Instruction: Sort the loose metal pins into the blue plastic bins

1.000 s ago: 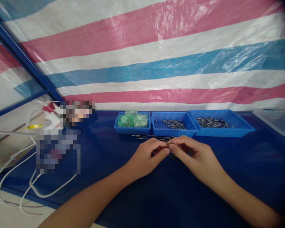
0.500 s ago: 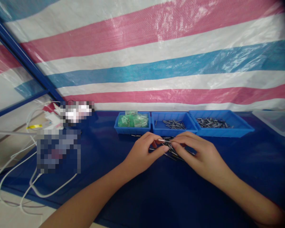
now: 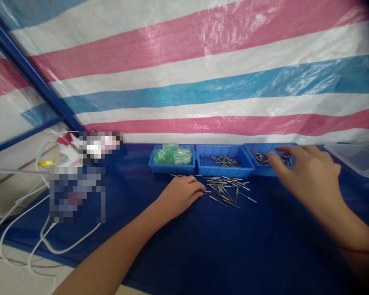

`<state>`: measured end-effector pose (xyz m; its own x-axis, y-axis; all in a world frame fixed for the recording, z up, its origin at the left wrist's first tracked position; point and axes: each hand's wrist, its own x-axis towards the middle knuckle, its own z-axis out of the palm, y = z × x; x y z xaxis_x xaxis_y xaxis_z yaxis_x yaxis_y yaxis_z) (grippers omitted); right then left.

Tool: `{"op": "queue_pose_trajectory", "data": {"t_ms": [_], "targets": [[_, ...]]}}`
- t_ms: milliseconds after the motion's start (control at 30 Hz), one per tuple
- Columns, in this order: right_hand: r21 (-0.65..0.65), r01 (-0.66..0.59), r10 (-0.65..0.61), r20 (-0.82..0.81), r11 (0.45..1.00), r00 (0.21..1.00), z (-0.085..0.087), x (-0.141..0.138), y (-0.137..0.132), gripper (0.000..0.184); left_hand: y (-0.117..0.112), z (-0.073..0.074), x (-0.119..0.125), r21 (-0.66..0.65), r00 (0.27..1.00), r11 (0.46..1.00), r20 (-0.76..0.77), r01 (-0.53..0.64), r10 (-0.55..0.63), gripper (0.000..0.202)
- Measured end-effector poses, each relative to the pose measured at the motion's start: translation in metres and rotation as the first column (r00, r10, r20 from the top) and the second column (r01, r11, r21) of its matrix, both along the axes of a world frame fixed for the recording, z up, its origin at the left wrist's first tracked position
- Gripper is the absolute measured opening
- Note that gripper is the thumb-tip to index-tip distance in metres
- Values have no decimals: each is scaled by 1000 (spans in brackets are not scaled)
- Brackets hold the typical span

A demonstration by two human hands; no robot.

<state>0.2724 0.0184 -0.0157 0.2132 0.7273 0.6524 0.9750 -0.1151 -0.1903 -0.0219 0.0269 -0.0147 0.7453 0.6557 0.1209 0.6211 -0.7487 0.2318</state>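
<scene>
My left hand rests low over the blue table, its fingers closed on a blind rivet whose thin metal end pokes out past the fingertips. Just right of it lies a loose pile of blind rivets, pointing in many directions. My right hand hovers at the right blue bin, thumb and fingers apart with nothing seen between them. That bin holds many short metal pieces, partly hidden by the hand.
The middle blue bin contains more thin metal pieces. Green and clear packets fill the left bin. A clear plastic container stands far right. White cables trail at the left, beside blurred-out items. Striped sheeting hangs behind.
My hands have parted. My right hand has moved right and up to the right bin and opened; my left has drawn slightly left and lower, uncovering the pile.
</scene>
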Motion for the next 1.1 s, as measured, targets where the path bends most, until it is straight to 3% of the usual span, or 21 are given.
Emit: {"op": "queue_pose_trajectory", "data": {"t_ms": [133, 233, 333, 433, 600, 833, 1100], "targets": [[33, -232, 233, -16, 972, 972, 0, -28, -6, 24, 1, 0, -1, 43, 1000, 999, 4, -5, 5, 22], [31, -512, 513, -93, 858, 853, 1, -53, -17, 18, 1, 1, 0, 47, 995, 997, 84, -55, 51, 25], [7, -666, 646, -247, 746, 722, -1, -76, -29, 14, -2, 4, 4, -56, 963, 996, 255, -73, 85, 25], [25, -724, 663, -423, 689, 617, -5, -91, -38, 13, -9, 7, 12, -174, 914, 985, 396, -20, 89, 21], [94, -709, 611, -595, 699, 523, -9, -98, -41, 11, -18, 8, 19, -258, 872, 966, 473, -4, 130, 19], [134, -730, 634, -615, 670, 469, -7, -99, -44, 6, -17, 5, 18, -289, 894, 955, 442, 68, 70, 21], [156, -743, 653, -615, 650, 442, -7, -99, -44, 5, -18, 5, 19, -321, 884, 946, 454, 49, 108, 19]]}}
